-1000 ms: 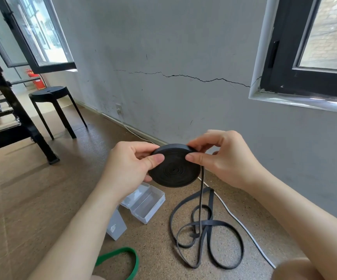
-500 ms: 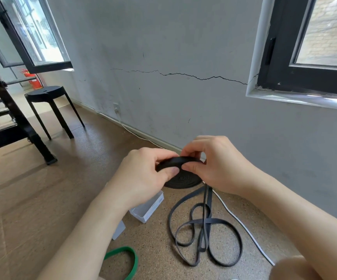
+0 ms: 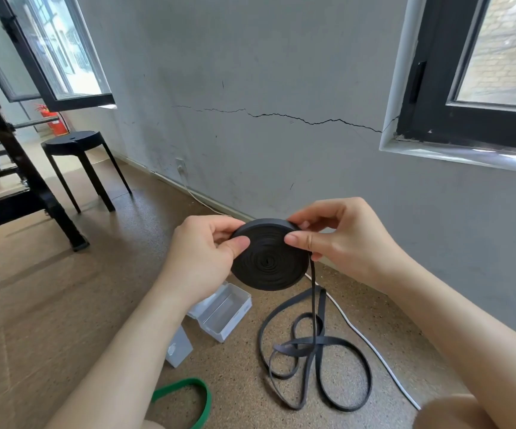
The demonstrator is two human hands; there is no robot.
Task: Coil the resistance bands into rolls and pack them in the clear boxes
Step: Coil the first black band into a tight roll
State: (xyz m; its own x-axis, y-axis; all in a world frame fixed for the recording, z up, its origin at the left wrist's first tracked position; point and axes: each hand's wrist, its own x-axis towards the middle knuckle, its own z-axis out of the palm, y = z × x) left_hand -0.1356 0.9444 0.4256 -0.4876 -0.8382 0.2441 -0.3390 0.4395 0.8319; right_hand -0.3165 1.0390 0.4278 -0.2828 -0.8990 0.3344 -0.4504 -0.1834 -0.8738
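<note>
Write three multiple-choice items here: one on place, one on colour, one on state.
1. Where is the open clear box?
A. on a stool
B. on the floor
C. on a sill

2. The band at the bottom edge is:
A. green
B. red
C. yellow

3. The black band is:
A. fully coiled
B. partly coiled
C. uncoiled

Key:
1 B, it lies on the floor below the arms.
2 A, its arc is green.
3 B, the left hand and right hand pinch its coil while a tail hangs down.

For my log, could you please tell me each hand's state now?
Left hand: pinches the black coiled rubber band roll.
Right hand: pinches the same roll.
</note>
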